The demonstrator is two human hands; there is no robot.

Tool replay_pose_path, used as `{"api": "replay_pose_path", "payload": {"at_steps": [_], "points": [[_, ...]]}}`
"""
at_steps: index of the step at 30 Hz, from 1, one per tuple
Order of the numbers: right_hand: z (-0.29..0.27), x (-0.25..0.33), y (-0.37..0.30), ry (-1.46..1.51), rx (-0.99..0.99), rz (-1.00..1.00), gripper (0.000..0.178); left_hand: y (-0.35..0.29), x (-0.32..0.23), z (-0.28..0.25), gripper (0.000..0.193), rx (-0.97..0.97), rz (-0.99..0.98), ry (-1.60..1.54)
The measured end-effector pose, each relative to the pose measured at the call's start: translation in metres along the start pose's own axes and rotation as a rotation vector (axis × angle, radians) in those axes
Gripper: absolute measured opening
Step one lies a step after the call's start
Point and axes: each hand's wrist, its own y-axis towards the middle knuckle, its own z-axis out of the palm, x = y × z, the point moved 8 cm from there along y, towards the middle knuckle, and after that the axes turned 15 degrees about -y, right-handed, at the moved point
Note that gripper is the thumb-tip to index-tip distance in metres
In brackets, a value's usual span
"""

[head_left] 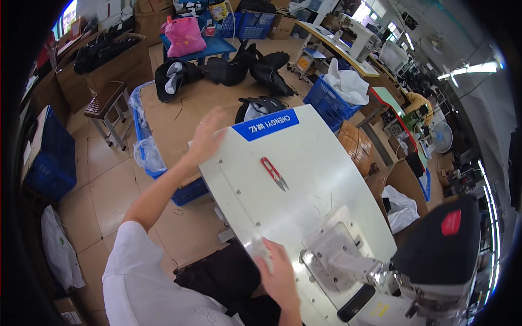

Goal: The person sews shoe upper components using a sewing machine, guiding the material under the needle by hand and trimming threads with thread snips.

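The person's left hand [207, 137] is stretched out over the far left edge of the white, glossy sewing-machine tabletop [304, 163], fingers spread apart and holding nothing; the palm hovers at or just touching the rim, and the picture does not settle which. The right hand [280, 274] lies flat near the tabletop's near edge, fingers loosely together and extended, also empty, just beside the grey metal plate [337, 255] set around the needle area.

The thing nearest both hands is a pair of red-handled thread snips [273, 173], lying loose on the bare white surface between the two hands, well apart from either, blades pointing toward the machine.

What could go wrong, as a judgement: a sweep of the left forearm across the slick surface could knock the snips off the edge (nothing fences them in). The right hand sits close to the black-and-grey sewing machine head [435, 261], so a careless slide to the right would bring fingers near the needle zone.

The left arm is extended nearly straight, reaching forward and left from a white short sleeve [136, 261], wrist slightly cocked back. The right forearm rises from the lower edge, wrist straight, palm down.

Beyond the tabletop a brown work surface [174, 114] carries black fabric pieces [239, 68]; blue plastic crates [326, 100] stand around.
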Motion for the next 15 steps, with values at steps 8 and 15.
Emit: {"api": "replay_pose_path", "payload": {"at_steps": [8,15], "points": [[0.073,0.028,0.07,-0.721,-0.116,-0.168,0.072,0.099,0.285,-0.074,0.041,-0.005,-0.449,0.439],[0.073,0.027,0.072,-0.715,-0.056,-0.181,0.066,0.084,0.314,-0.066,0.064,0.134,-0.409,0.97]]}}
